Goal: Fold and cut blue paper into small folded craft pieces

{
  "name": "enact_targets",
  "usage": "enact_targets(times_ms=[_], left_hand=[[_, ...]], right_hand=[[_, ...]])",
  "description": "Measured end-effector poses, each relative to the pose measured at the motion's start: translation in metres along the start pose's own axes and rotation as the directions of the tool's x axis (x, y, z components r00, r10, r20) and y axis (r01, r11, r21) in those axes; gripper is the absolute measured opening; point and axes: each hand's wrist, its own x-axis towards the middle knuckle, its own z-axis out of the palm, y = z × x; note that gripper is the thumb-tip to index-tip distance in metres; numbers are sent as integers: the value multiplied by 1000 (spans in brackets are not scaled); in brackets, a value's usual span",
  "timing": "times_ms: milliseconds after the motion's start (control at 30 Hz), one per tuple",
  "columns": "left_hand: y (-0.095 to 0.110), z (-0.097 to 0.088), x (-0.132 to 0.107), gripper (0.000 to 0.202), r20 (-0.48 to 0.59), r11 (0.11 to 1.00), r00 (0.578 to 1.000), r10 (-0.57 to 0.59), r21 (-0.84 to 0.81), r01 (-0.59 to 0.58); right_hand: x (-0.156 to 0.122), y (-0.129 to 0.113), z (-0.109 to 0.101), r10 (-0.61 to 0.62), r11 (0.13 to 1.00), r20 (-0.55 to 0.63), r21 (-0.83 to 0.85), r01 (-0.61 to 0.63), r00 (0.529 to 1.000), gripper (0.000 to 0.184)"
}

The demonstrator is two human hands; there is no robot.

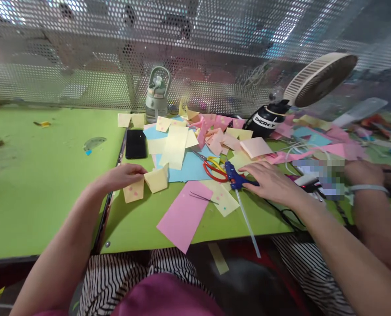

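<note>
My left hand [123, 175] rests on the green table [51, 175] with its fingers pinched on a folded yellow paper piece [156, 179]; a second yellow piece with pink dots [133, 191] lies just below it. My right hand [271, 182] lies over the blue glue gun [235, 176], fingers curled on its body. A clear glue stick [248, 224] juts from the gun toward the table's front edge. Red-and-yellow scissors [213, 169] lie just left of the gun.
A pink sheet [184, 215], blue sheet [190, 166] and several coloured papers litter the table. A black phone [136, 144], a water bottle [156, 94], a black ENERGY bottle [264, 120] and a fan [318, 79] stand behind. Another person's arm [369, 193] is at right.
</note>
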Motion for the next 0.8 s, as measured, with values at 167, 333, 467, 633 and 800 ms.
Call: enact_targets(times_ms=[167, 333, 467, 633, 800], left_hand=[[-1, 1, 0, 40, -2, 1000, 1000, -6, -14, 6], [-2, 2, 1, 38, 0, 1000, 1000, -10, -11, 10], [-1, 1, 1, 36, 5, 1000, 1000, -6, -3, 6], [-1, 0, 1, 35, -10, 1000, 1000, 5, 26, -5], [0, -1, 1, 33, -1, 999, 1000, 28, 24, -28]], right_hand=[[-5, -39, 15, -89, 993, 55, 84, 84, 995, 31], [-1, -50, 22, -81, 991, 83, 110, 72, 993, 25], [5, -51, 20, -44, 992, 132, 122, 27, 990, 20], [16, -56, 16, 1, 988, 217, 151, -34, 976, 15], [19, -60, 13, 69, 978, 239, 177, -113, 969, 13]])
